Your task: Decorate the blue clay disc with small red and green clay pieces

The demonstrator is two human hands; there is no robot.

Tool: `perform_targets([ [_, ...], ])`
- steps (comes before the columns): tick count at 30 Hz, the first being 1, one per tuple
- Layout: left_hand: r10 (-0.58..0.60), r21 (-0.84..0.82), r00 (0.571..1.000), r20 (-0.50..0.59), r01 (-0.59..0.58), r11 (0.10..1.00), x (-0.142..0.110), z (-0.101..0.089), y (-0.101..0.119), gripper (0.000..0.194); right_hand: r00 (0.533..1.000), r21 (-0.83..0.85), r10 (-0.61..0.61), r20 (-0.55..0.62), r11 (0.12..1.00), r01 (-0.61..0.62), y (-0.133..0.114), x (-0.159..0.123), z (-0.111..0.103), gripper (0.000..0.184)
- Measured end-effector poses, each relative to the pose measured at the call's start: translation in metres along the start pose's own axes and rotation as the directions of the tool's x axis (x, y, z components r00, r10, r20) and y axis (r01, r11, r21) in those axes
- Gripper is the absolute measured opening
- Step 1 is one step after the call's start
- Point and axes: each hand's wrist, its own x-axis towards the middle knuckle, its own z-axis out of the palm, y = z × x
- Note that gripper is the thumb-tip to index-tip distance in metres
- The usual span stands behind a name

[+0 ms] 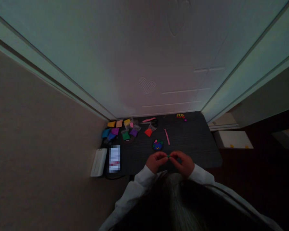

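My left hand [156, 161] and my right hand [183, 163] meet over the front of the dark table, fingertips almost touching. Between them is a small green piece of modelling clay [168, 156], pinched from both sides and mostly hidden by the fingers. Just beyond my left hand lies a round, dark piece [158, 145] decorated with blue, green, pink and yellow shapes. Pink tweezers [167, 137] rest to its right, apart from both hands.
Coloured packets, including green [126, 135], purple [134, 132] and red [148, 132], lie at the back left of the table [192, 141]. Scissors [154, 122] are behind. A lit screen [114, 158] sits left; a yellow-dotted item [180, 115] stands by the wall.
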Motion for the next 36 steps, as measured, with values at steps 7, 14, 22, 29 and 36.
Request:
perform_targets([
  [7,0.019,-0.004,0.994,-0.105,-0.020,1.000,-0.007,0.002,-0.003,0.020,0.999,-0.006,0.013,0.032,1.000,-0.013,0.002,0.002,0.000,0.011],
  [14,0.032,-0.040,0.987,-0.157,-0.039,0.998,-0.012,-0.001,-0.007,0.020,0.996,-0.010,-0.004,0.086,1.000,0.005,0.000,-0.001,0.003,0.010],
  [22,0.042,-0.130,0.984,-0.175,-0.065,0.989,-0.014,-0.005,-0.023,0.024,0.982,-0.030,-0.053,0.182,0.998,0.059,-0.001,-0.003,0.006,0.010],
  [29,-0.008,-0.155,0.982,-0.189,-0.022,0.988,-0.016,-0.005,-0.026,0.024,0.972,-0.081,-0.066,0.226,0.993,0.086,0.000,-0.003,0.005,0.009],
  [36,-0.043,-0.196,0.983,-0.178,0.008,0.981,-0.020,-0.005,-0.024,0.025,0.976,-0.123,-0.062,0.210,0.988,0.089,0.000,-0.002,0.003,0.008],
])
